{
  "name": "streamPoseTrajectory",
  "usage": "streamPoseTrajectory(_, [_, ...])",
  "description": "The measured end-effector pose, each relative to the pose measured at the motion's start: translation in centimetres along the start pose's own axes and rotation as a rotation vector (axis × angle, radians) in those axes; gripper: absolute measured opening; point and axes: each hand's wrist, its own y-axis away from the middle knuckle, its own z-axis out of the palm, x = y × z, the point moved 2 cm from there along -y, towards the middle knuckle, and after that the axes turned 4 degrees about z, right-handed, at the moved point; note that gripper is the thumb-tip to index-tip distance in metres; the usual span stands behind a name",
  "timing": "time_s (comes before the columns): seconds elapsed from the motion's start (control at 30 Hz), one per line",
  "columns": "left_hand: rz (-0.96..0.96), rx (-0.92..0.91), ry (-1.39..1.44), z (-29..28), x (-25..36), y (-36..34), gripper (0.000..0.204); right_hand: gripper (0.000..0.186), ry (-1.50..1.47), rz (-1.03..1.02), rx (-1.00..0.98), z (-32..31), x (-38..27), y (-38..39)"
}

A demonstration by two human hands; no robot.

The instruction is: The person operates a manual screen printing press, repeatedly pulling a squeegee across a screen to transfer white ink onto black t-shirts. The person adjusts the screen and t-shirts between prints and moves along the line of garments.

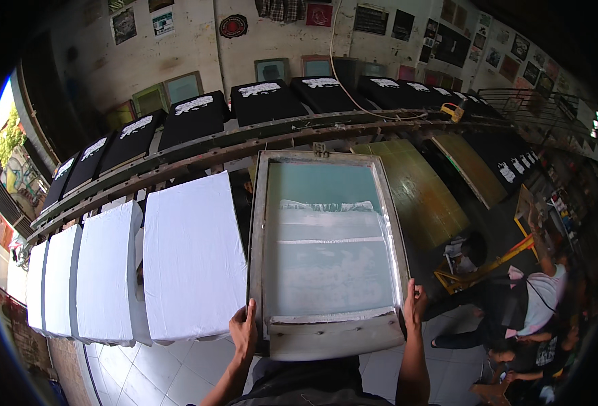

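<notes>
A screen printing frame [258, 230] with a greenish mesh [326, 183] lies in front of me. White ink [329, 216] is smeared across the mesh, with a ragged band at the upper middle and a paler patterned patch lower down. Along its left side, near the lower corner, my left hand [243, 331] grips the frame, thumb up. My right hand [414, 306] grips the opposite side a little higher, fingers curled at the edge. A pale board [326, 343] shows beyond the frame's near end. What lies under the frame is mostly hidden.
White shirts on boards [191, 257] stand in a row to the left. Behind metal rails [197, 152], black shirts with white prints [262, 101] line the far side. Bare boards [414, 189] lie right of the frame. People [542, 298] are at lower right, near a yellow stand [485, 267].
</notes>
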Motion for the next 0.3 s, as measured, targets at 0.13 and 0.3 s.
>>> streamPoseTrajectory(0.13, [-0.036,0.081,0.055,5.4,1.4,-1.2,0.072,0.058,-0.002,-0.123,-0.031,2.7,0.3,-8.1])
streamPoseTrajectory(0.3, [-0.126,0.208,-0.122,10.0,-0.5,-3.7,0.073,0.058,-0.078,-0.142,-0.122,6.9,-0.6,-16.0])
